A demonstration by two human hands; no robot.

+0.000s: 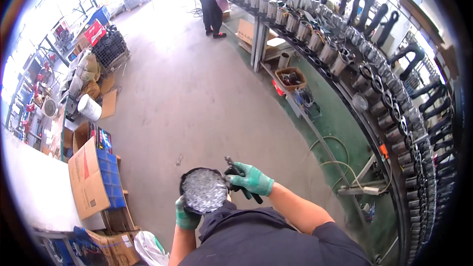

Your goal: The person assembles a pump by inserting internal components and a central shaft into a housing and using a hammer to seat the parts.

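Observation:
My left hand (187,216), in a green glove, is closed on the lower left side of a round black bowl (183,179). Small shiny, silvery-clear pieces (204,190) fill the bowl; their exact kind cannot be made out. To the bowl's right, my right hand (254,180), also gloved in green, grips a black tool (237,171) with long handles. The tool's narrow dark end points up, and a handle sticks out below the fingers. Its kind is not plain from this angle. Both hands are close in front of my body, above the floor.
A long bench (340,86) curves down the right, lined with metal cylinders (341,61) and black handles (377,19). Beneath it sit a basket (290,79) and a hose (347,160). Cartons (87,180) and a white bucket (89,107) stand left. A person (212,2) works far ahead.

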